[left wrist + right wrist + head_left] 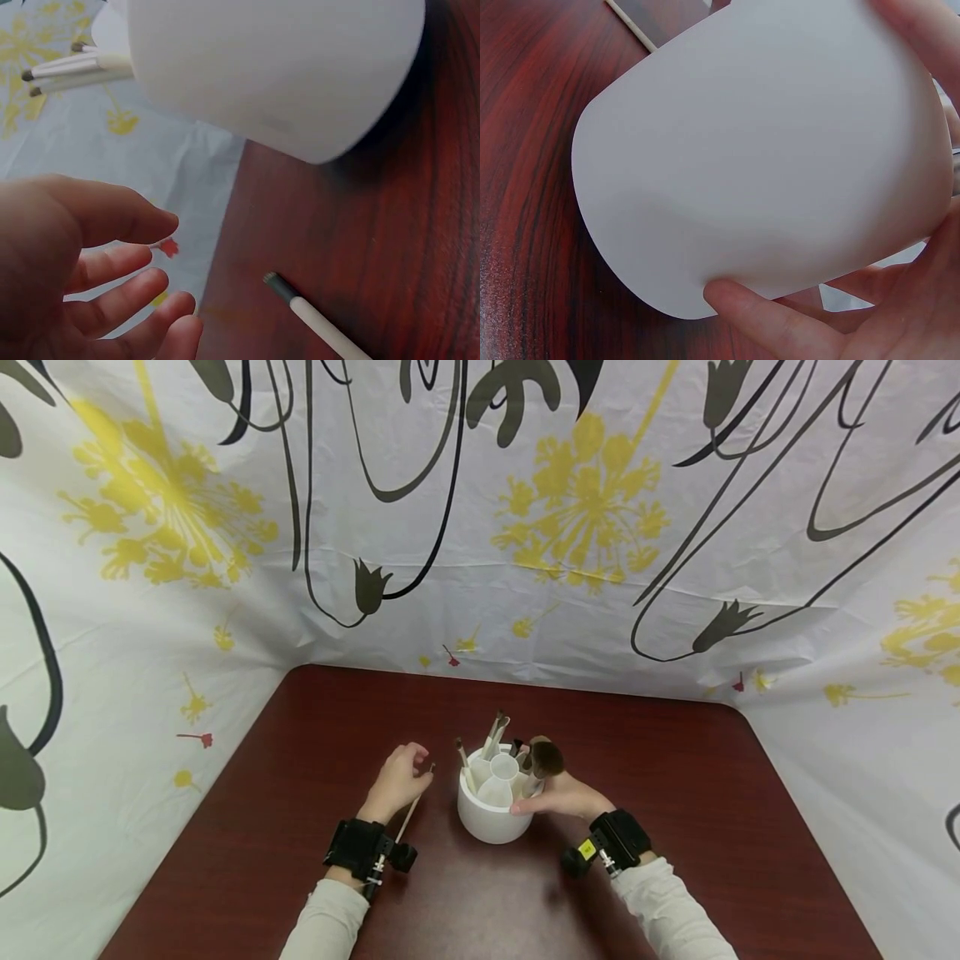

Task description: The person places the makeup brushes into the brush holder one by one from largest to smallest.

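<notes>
A white round brush holder (491, 822) with inner compartments stands upright mid-table, holding several makeup brushes. My right hand (566, 796) grips its right side, thumb along the near wall and the other fingers partly hidden behind. One big fluffy brush (547, 759) leans out over that hand. In the right wrist view, a fingertip (724, 294) presses the smooth wall of the holder. My left hand (396, 783) is to the left of the holder, fingers loosely bent with nothing between them. Beside it a thin brush (326, 330) with a pale handle and dark ferrule lies on the wood.
The dark red-brown table (337, 710) has rounded far corners. White cloth (510, 635) with yellow and grey flower prints hangs around its back and sides. Thin brushes (495, 735) stick up above the holder's rim at the back and left.
</notes>
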